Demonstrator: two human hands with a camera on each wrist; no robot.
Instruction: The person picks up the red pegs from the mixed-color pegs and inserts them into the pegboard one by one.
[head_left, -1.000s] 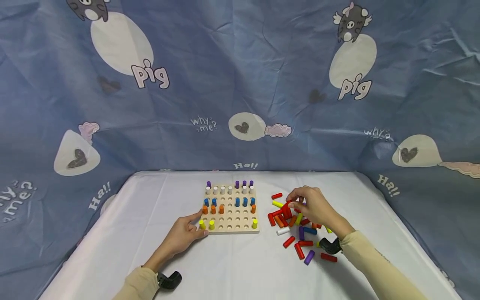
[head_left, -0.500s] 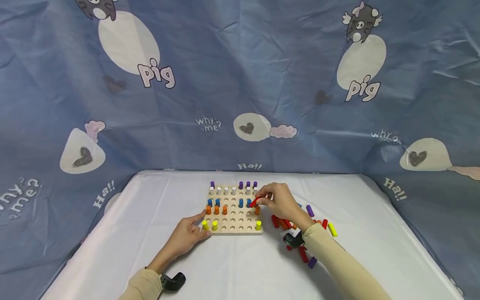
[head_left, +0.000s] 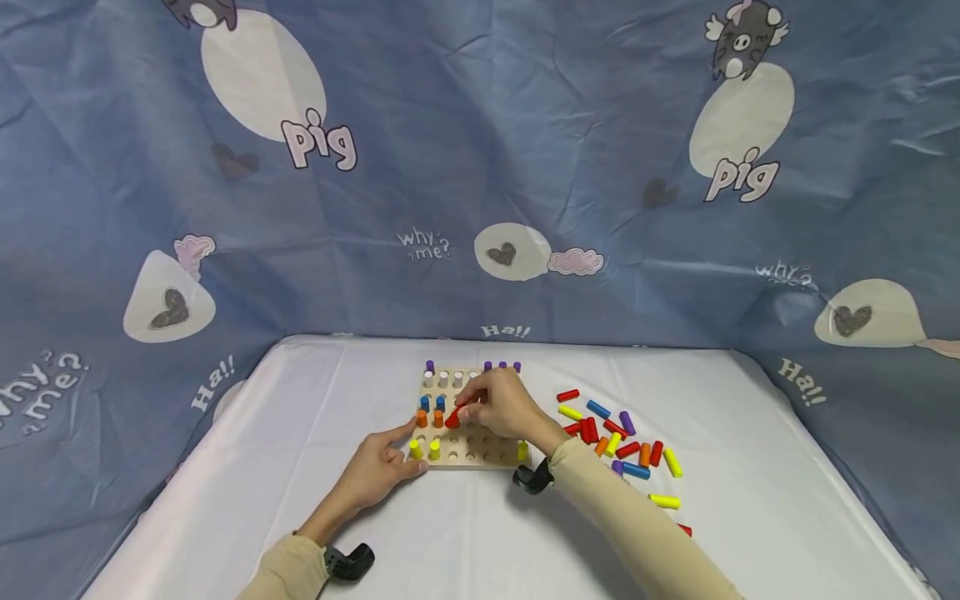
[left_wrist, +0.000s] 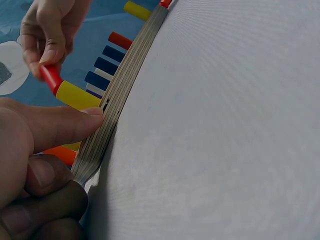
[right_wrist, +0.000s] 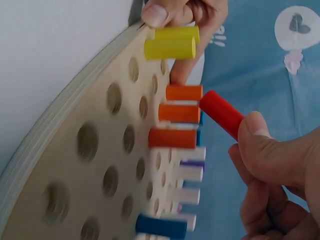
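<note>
My right hand (head_left: pixel 504 404) pinches a red peg (right_wrist: pixel 221 114) between thumb and fingers, tilted above the wooden pegboard (head_left: pixel 472 467). In the right wrist view the red peg's free end is close to the tops of the standing orange pegs (right_wrist: pixel 179 113), out of any hole. The left hand (head_left: pixel 375 472) grips the board's left front corner, its thumb (left_wrist: pixel 65 125) against the layered edge in the left wrist view. Yellow pegs (head_left: pixel 416 450), blue pegs (head_left: pixel 425 403), white pegs (head_left: pixel 443 378) and purple pegs (head_left: pixel 430 366) stand in rows. My right hand hides part of the board.
Loose pegs of several colours, among them a blue peg (head_left: pixel 598 409) and a yellow peg (head_left: pixel 664 502), lie scattered on the white tablecloth (head_left: pixel 442 542) right of the board. My right forearm covers some. A blue patterned curtain (head_left: pixel 420 167) hangs behind the table.
From the loose pile, my right hand has carried the red peg left, past the board's right edge to above its left-middle part. The left hand keeps its place on the board.
</note>
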